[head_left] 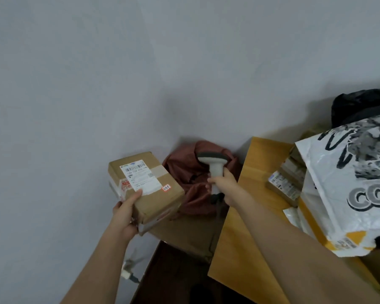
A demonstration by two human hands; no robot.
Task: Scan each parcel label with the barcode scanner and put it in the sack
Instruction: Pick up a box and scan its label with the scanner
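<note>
My left hand (pixel 125 212) grips the near corner of a brown cardboard parcel (pixel 156 194), held up with its white barcode label (pixel 140 176) facing me. My right hand (pixel 223 187) grips the handle of a grey-white barcode scanner (pixel 213 162), whose head points away from me, just right of the parcel. Behind and between them sits a reddish-brown cloth sack (pixel 198 172) on the floor against the wall. The scanner's dark cable hangs below my right hand.
A wooden table (pixel 248 227) stands at the right, bearing a stack of small labelled boxes (pixel 287 181), a large white printed plastic mailer (pixel 349 183) and a black bag (pixel 360 106). A grey wall fills the background. A dark floor and a white plug (pixel 126 274) lie below.
</note>
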